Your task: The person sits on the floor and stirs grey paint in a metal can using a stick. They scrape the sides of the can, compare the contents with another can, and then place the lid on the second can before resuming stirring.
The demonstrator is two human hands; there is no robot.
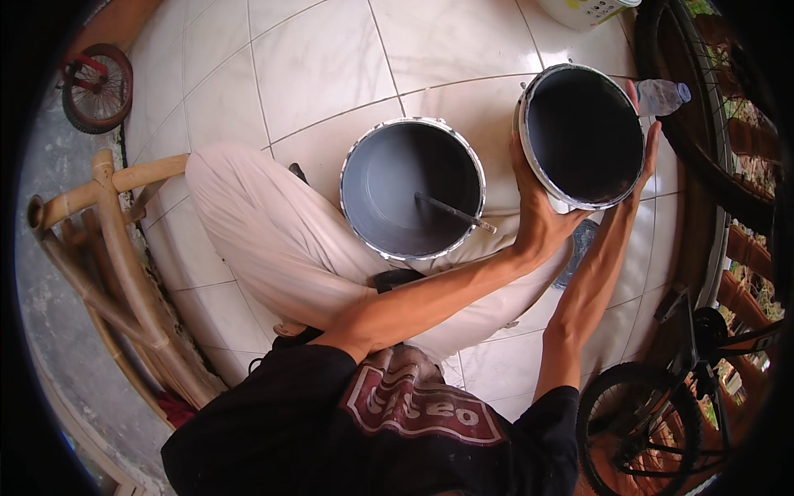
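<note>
A white bucket with a paint-smeared rim (526, 112) is tilted so its dark inside faces me. My left hand (539, 207) grips its lower left side. On its right side lies my right hand (648, 169), fingers along the wall, so both hands hold it between them. Left of it, in front of my crossed legs, stands a second bucket (372, 186), its inside coated grey. A thin stick (451, 212) leans in that bucket, its end resting over the right rim. What lies at the bottom of the tilted bucket is too dark to tell.
A clear plastic bottle (659, 97) lies beyond my right hand. Another white tub (583, 11) stands at the far edge. Bicycles, one with a near wheel (637, 430), line the right side. Bamboo furniture (124, 240) and a small red-forked wheel (98, 88) are at left.
</note>
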